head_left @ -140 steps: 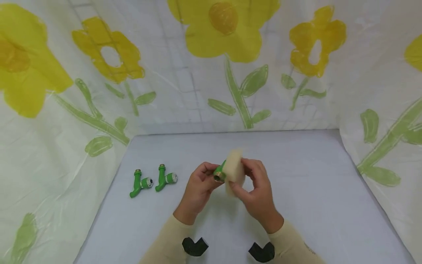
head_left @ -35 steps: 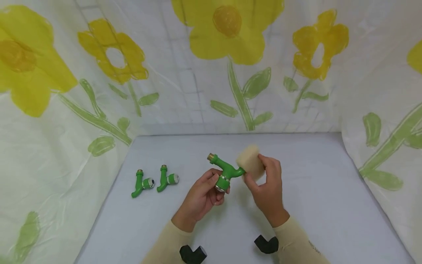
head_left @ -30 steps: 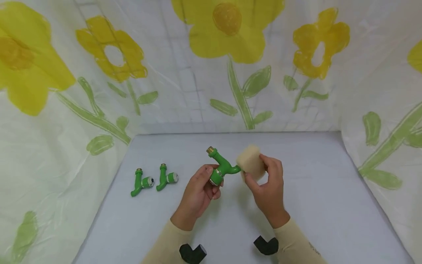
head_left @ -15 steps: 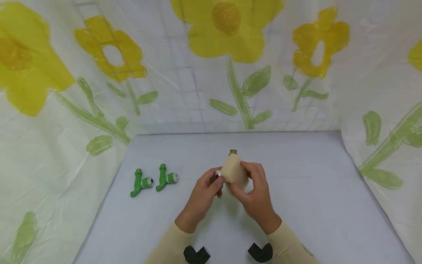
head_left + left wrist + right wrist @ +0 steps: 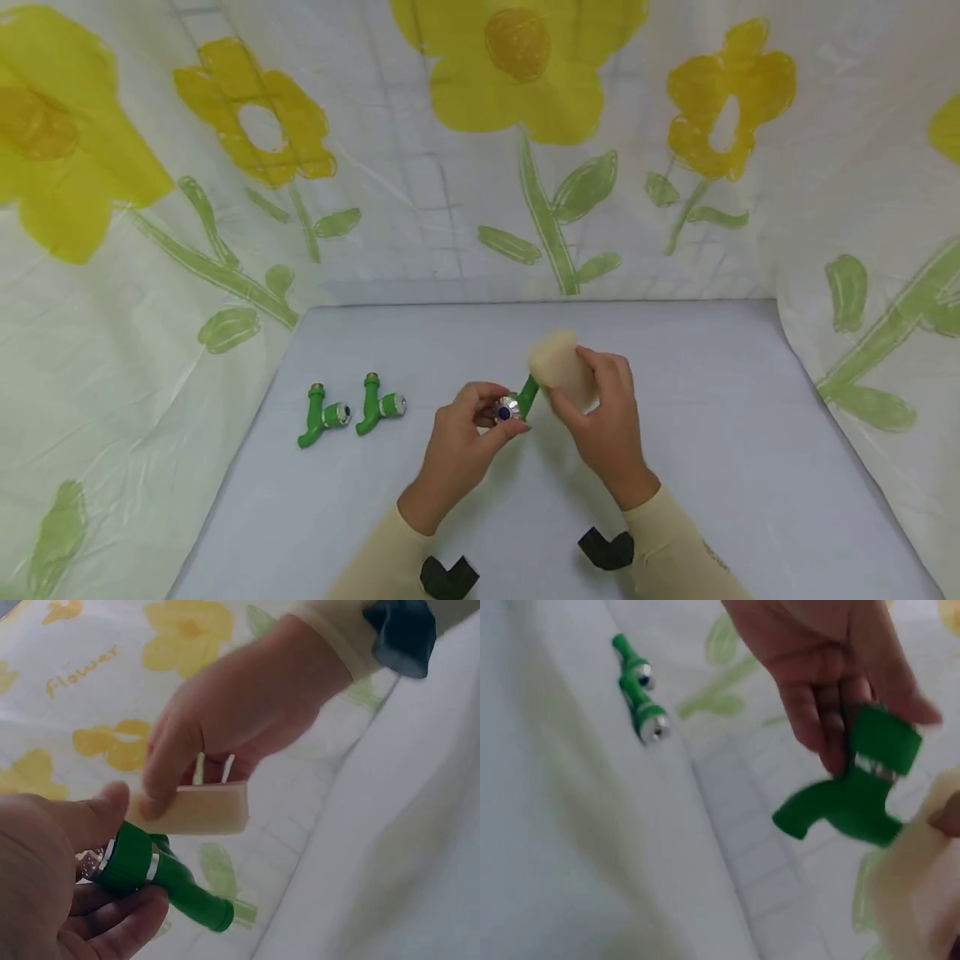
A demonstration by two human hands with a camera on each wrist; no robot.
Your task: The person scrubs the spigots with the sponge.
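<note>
Over the middle of the table, my left hand [image 5: 459,442] grips a green faucet [image 5: 528,397] by its knob end. The silver knob with a blue centre faces the head camera. In the right wrist view the faucet's curved spout [image 5: 799,814] points left and down. My right hand [image 5: 609,425] pinches a pale yellow sponge [image 5: 562,365] between thumb and fingers. The sponge overlaps the far end of the faucet in the head view, hiding that end. In the left wrist view the block-shaped sponge [image 5: 210,810] lies just beyond the green body.
Two more green faucets, one at the far left [image 5: 313,421] and one beside it [image 5: 371,406], lie on the white table [image 5: 720,417]. Behind stands a white sheet [image 5: 420,192] painted with yellow flowers. Black curved pieces [image 5: 448,577] sit at both wrists.
The faucet has been turned over several times in the left hand, its knob now toward the head camera. The sponge moved onto the faucet, then back right and away. The two lying faucets stayed put.
</note>
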